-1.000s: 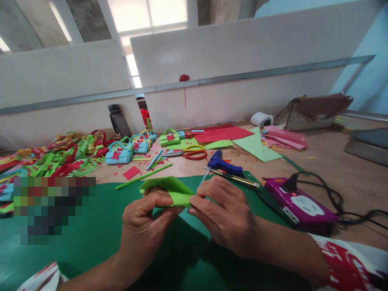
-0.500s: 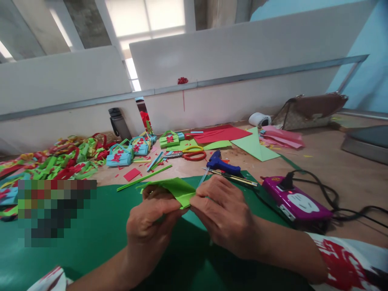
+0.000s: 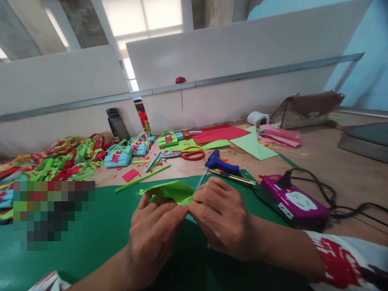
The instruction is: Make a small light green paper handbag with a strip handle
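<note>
A folded piece of bright green paper (image 3: 174, 190) is held up over the dark green mat (image 3: 103, 222). My left hand (image 3: 156, 230) pinches its lower edge, with some fingers tucked behind the paper. My right hand (image 3: 222, 216) grips the right end of the same paper between thumb and fingers. The fingertips of both hands nearly meet there. Part of the paper is hidden by the left hand. Just beyond my right hand lie a blue glue gun (image 3: 221, 163) and a thin cutter knife (image 3: 233, 176).
Scissors (image 3: 193, 152), paper strips (image 3: 144, 178) and red paper sheets (image 3: 222, 133) lie farther back. Small blue paper bags (image 3: 117, 157) stand left, beside a heap of paper pieces (image 3: 63, 159). A purple power strip (image 3: 295, 202) with black cables sits right. A dark bottle (image 3: 117, 124) stands behind.
My left hand has turned, its knuckles now more on top and its thumb closer to the right hand. The paper's near corner is more covered. The view has shifted slightly.
</note>
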`<state>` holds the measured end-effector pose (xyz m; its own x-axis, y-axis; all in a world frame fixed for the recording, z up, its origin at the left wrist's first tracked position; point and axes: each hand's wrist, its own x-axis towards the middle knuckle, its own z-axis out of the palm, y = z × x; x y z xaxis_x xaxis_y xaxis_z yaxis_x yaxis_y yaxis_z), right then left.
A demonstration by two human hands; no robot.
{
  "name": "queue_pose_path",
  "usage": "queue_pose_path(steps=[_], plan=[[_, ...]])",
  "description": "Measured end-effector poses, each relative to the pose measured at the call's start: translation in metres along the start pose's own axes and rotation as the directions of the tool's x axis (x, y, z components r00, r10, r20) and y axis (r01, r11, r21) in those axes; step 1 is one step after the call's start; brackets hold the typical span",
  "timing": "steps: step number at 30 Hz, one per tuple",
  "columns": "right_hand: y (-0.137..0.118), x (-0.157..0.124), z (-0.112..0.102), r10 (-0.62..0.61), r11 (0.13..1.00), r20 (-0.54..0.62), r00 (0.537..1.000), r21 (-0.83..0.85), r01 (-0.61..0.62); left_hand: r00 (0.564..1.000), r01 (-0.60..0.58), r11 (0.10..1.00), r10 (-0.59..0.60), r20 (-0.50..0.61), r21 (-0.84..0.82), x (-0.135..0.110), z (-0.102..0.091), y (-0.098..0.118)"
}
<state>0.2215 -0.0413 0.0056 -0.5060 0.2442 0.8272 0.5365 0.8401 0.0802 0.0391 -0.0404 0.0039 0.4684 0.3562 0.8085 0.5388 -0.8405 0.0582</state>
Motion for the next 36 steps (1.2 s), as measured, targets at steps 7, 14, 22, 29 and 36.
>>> queue_pose_path(steps=[7,14,22,29,36], plan=[[-0.001,0.002,-0.002,-0.088,0.992,0.021,0.996,-0.085,0.089,0.992,-0.124,0.992,0.122,0.044,0.034,0.000,-0.007,0.002],[0.003,-0.001,0.000,-0.072,0.991,0.041,0.997,-0.109,0.076,0.994,-0.094,0.994,0.096,-0.048,0.052,0.002,-0.011,0.007],[0.003,-0.003,0.003,-0.076,0.989,0.041,0.996,-0.121,0.081,0.992,-0.121,0.991,0.123,-0.039,0.061,0.001,-0.015,0.004],[0.006,-0.002,0.004,-0.075,0.987,0.066,0.995,-0.138,0.083,0.995,-0.097,0.995,0.097,-0.020,0.006,-0.006,-0.006,-0.003],[0.007,-0.004,0.008,0.068,0.995,-0.057,0.996,-0.063,-0.072,0.993,-0.114,0.992,0.116,-0.022,0.059,-0.010,-0.004,-0.014]])
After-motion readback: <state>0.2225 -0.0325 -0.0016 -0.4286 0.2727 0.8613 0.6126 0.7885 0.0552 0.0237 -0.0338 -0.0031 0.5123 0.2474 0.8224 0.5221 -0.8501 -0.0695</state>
